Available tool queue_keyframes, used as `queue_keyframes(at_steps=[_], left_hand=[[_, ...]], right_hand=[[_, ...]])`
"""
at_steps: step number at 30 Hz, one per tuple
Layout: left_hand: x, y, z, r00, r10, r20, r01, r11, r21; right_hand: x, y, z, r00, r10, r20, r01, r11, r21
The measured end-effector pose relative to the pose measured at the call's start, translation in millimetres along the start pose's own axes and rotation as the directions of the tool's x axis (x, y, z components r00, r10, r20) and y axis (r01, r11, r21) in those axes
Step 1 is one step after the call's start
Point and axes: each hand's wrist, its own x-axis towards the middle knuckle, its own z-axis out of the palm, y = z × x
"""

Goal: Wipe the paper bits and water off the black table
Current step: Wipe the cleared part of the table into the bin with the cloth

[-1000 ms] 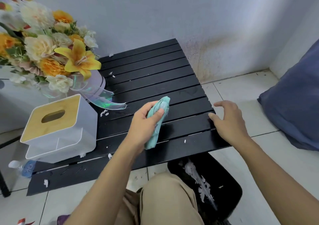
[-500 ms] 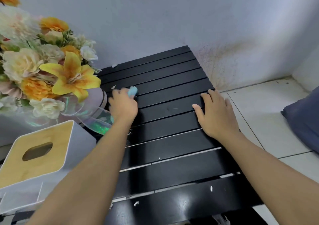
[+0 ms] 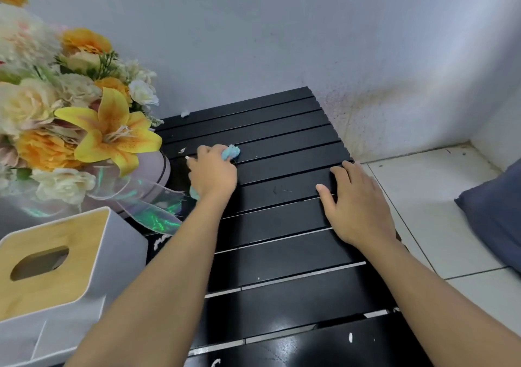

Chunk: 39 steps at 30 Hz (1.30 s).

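Note:
The black slatted table runs from the wall toward me. My left hand grips a light blue cloth and presses it onto a slat in the far left part, beside the flower box; the cloth shows above my fingers and under my wrist. My right hand rests flat with spread fingers on the table's right side. Small white paper bits lie near the cloth, at the far edge, next to the tissue box and on the near slats.
A bouquet of yellow, orange and cream flowers in a pink round box stands on the table's left. A white tissue box with a wooden lid sits in front of it. A dark blue cushion lies on the tiled floor at right.
My left hand carried the cloth from the table's near middle to the far left by the flowers. My right hand moved from the right edge onto the slats. The view came closer.

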Motion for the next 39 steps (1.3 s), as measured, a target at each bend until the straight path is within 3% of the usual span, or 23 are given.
queue_keyframes(at_steps=[2, 4, 5, 7, 9, 11, 12, 14, 15, 18, 20, 21, 22, 24, 25, 27, 32, 39], left_hand=[[-18, 17, 13, 0.988, 0.152, 0.017, -0.153, 0.984, 0.096], [-36, 30, 14, 0.93, 0.336, 0.151, -0.331, 0.942, -0.056], [-42, 32, 9, 0.887, 0.396, 0.237, -0.353, 0.913, -0.204], [-43, 32, -11, 0.856, 0.387, 0.341, -0.187, 0.849, -0.495], [-21, 22, -27, 0.945, 0.235, 0.225, -0.064, 0.811, -0.581], [7, 5, -35, 0.994, 0.082, 0.071, -0.048, 0.922, -0.385], [16, -5, -35, 0.998, 0.045, 0.043, -0.036, 0.981, -0.188], [14, -16, -30, 0.997, 0.024, 0.078, -0.033, 0.992, 0.122], [7, -21, -23, 0.994, 0.048, 0.096, -0.065, 0.98, 0.185], [-6, -28, -23, 0.949, 0.216, 0.23, -0.221, 0.975, -0.005], [-1, -28, -43, 0.914, 0.214, 0.344, -0.141, 0.964, -0.225], [2, -29, -51, 0.93, 0.159, 0.331, -0.065, 0.959, -0.277], [8, -30, -57, 0.958, 0.095, 0.269, -0.027, 0.969, -0.245], [12, -29, -60, 0.986, 0.054, 0.158, -0.067, 0.995, 0.079], [9, -25, -60, 0.984, 0.042, 0.175, -0.09, 0.957, 0.277], [5, -17, -56, 0.973, 0.042, 0.228, -0.142, 0.887, 0.44], [0, -4, -41, 0.952, 0.119, 0.282, -0.208, 0.927, 0.312], [10, -21, -40, 0.981, 0.127, 0.145, -0.17, 0.923, 0.346]], right_hand=[[0, 0, 1, 1.0, 0.002, 0.002, -0.002, 1.0, 0.005], [0, 0, 1, 1.0, 0.006, 0.003, -0.006, 1.0, 0.003], [0, 1, 1, 1.0, 0.003, 0.004, -0.003, 1.0, 0.003], [0, 1, 1, 1.0, -0.001, 0.006, 0.001, 1.0, 0.002], [0, 2, 1, 1.0, 0.0, 0.014, 0.0, 1.0, 0.002], [0, 2, 0, 1.0, 0.001, 0.014, -0.001, 1.0, 0.003], [0, 2, 1, 1.0, -0.002, 0.014, 0.002, 1.0, 0.004], [0, 2, 1, 1.0, -0.002, 0.014, 0.001, 1.0, 0.008], [1, 1, 0, 1.0, 0.0, 0.012, -0.001, 1.0, 0.01], [0, 0, 1, 1.0, -0.002, 0.008, 0.002, 1.0, 0.009], [1, 1, 1, 1.0, -0.003, 0.009, 0.003, 1.0, 0.005], [1, 1, 1, 1.0, -0.003, 0.011, 0.003, 1.0, 0.007], [1, 1, 1, 1.0, -0.004, 0.012, 0.004, 1.0, 0.01], [0, 1, 1, 1.0, -0.004, 0.008, 0.004, 1.0, 0.012], [0, 1, 1, 1.0, -0.005, 0.003, 0.004, 1.0, 0.012], [0, 0, 1, 1.0, -0.006, -0.005, 0.006, 1.0, 0.014], [1, 1, 2, 1.0, -0.002, -0.013, 0.002, 1.0, 0.012], [2, 3, 3, 1.0, -0.012, -0.011, 0.012, 1.0, 0.014]])
